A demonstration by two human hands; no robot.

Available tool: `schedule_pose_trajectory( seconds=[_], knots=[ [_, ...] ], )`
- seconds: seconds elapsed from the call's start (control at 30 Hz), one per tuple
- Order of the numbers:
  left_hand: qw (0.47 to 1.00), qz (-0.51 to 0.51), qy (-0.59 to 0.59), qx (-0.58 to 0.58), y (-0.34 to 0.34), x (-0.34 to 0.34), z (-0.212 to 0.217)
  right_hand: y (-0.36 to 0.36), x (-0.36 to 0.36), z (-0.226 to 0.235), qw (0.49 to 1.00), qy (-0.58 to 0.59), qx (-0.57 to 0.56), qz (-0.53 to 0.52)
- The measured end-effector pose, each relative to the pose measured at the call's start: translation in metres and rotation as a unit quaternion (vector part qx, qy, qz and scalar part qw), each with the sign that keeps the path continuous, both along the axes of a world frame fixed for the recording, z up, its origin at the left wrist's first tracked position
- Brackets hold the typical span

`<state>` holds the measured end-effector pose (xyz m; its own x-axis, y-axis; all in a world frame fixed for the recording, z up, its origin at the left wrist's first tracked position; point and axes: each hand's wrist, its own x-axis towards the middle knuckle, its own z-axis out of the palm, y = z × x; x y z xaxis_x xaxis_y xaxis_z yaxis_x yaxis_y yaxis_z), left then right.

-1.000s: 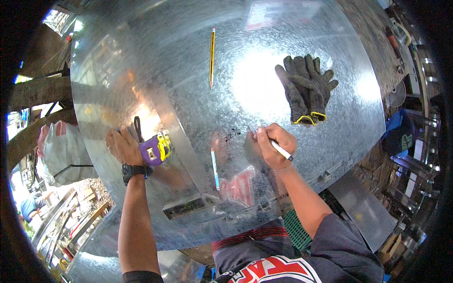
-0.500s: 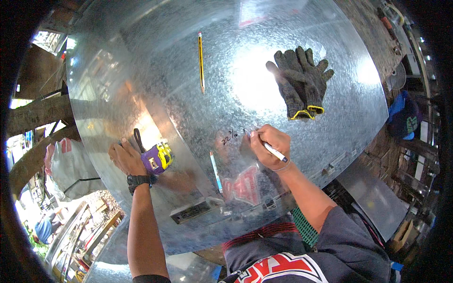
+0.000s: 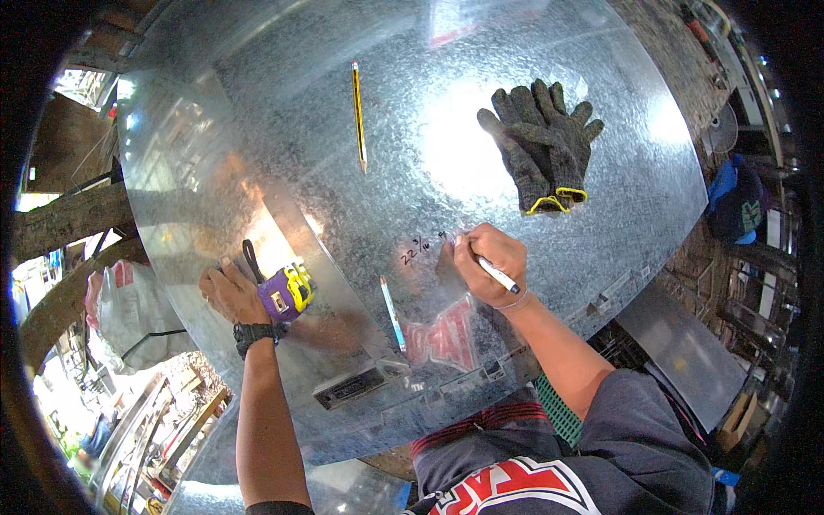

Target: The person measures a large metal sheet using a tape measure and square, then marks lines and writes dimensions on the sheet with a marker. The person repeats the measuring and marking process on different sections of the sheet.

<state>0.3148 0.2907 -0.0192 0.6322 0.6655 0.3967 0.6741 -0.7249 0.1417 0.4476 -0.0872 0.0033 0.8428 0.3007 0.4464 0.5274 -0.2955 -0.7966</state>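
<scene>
My right hand [image 3: 493, 264] is closed round a white marker pen [image 3: 498, 275], its tip down on the shiny galvanized metal sheet [image 3: 386, 206]. Black handwritten marks [image 3: 415, 251] run along the metal just left of that hand. My left hand [image 3: 230, 293] lies flat on the sheet with its fingers spread, a black watch on the wrist. Right beside it sits a purple and yellow tape measure [image 3: 285, 293] with a black strap. Between the hands lies a light blue and white pencil or pen [image 3: 392, 313].
A yellow and black pencil [image 3: 359, 117] lies farther up the sheet. Dark knit gloves [image 3: 545, 146] with yellow cuffs rest at the right. Near the front edge is a dark flat bar-shaped piece [image 3: 350, 388]. A dark cap [image 3: 736, 200] is beyond the right edge, a pale bag [image 3: 137, 313] beyond the left.
A new mark has been added at the right end of the writing by the pen. My left hand and the tape measure have stayed in place; the view has shifted slightly.
</scene>
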Motion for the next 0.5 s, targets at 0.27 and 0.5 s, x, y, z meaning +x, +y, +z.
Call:
schedule_pose_trajectory(
  seconds=[0.27, 0.5],
  knots=[
    [1.000, 0.005, 0.020, 0.009, 0.0042, -0.0016, -0.0038, -0.0006, -0.0016, 0.0020, 1.000, 0.003, 0.005, -0.022],
    [1.000, -0.002, 0.013, 0.010, 0.0059, -0.0024, -0.0052, 0.0000, -0.0010, -0.0001, 1.000, 0.002, -0.009, -0.001]
  ],
)
